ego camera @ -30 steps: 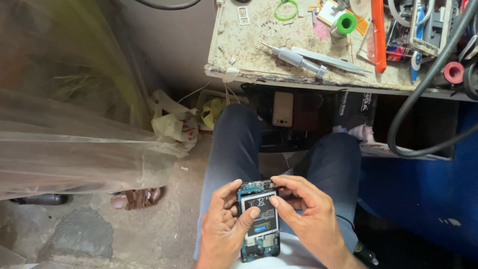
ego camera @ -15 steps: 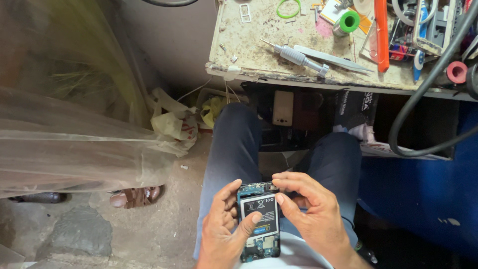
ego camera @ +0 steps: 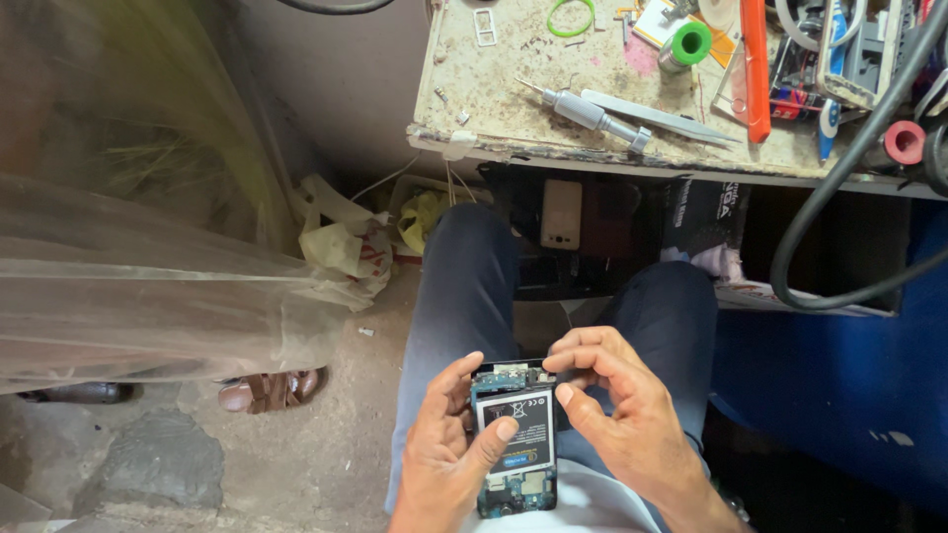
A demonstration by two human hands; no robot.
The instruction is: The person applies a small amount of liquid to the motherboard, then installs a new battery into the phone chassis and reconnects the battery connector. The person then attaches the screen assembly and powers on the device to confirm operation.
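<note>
The left hand (ego camera: 449,459) is closed around an opened phone (ego camera: 513,439) held over the lap, its thumb lying on the white battery label (ego camera: 520,422). The right hand (ego camera: 617,415) pinches the phone's upper edge with bent fingers (back cover removed). On the workbench (ego camera: 513,109) above lie a green tape roll (ego camera: 688,43) and an orange strip (ego camera: 755,69).

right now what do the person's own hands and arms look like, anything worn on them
Both are bare: the left hand and right hand show no gloves and no rings that I can make out, with short-trimmed nails on the fingers. No sleeves reach the wrists. Whether a watch sits further up is out of view.
</note>
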